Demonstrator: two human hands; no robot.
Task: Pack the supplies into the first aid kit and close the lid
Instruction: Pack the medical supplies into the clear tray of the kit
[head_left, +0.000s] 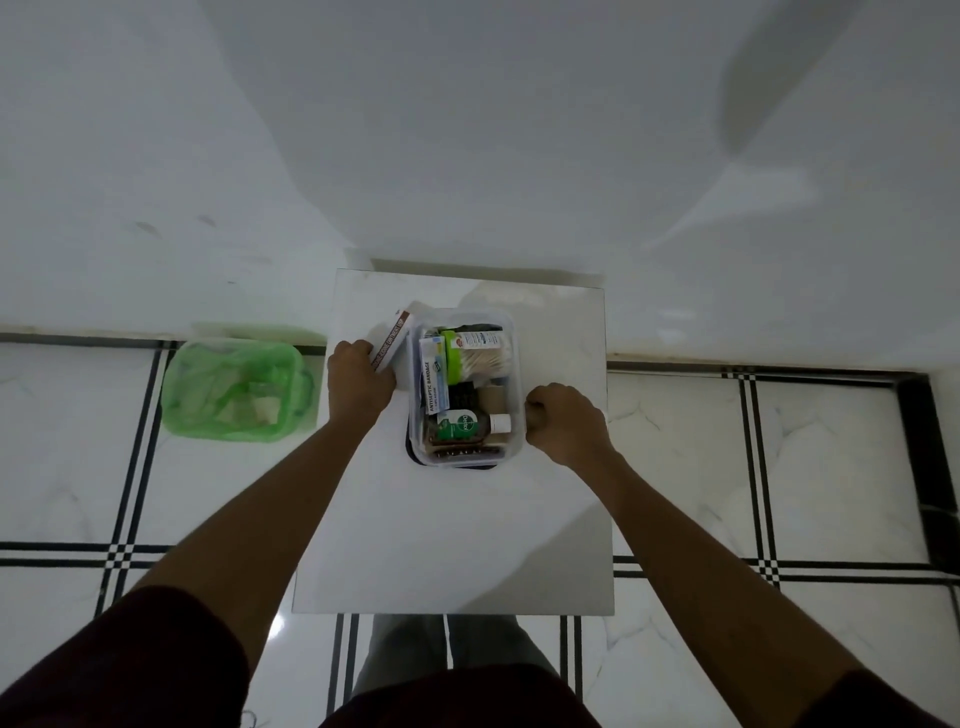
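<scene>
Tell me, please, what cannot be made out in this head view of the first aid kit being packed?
- Lid: dark edge under the clear box, otherwise hidden.
- Ointment carton: lower end covered by the left hand; print too small.
- Right hand: fisted, contents unseen.
- Green basket: contents blurred.

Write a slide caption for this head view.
Left hand holds a white ointment box beside the clear plastic kit container; closed right hand rests at its other side.
</scene>
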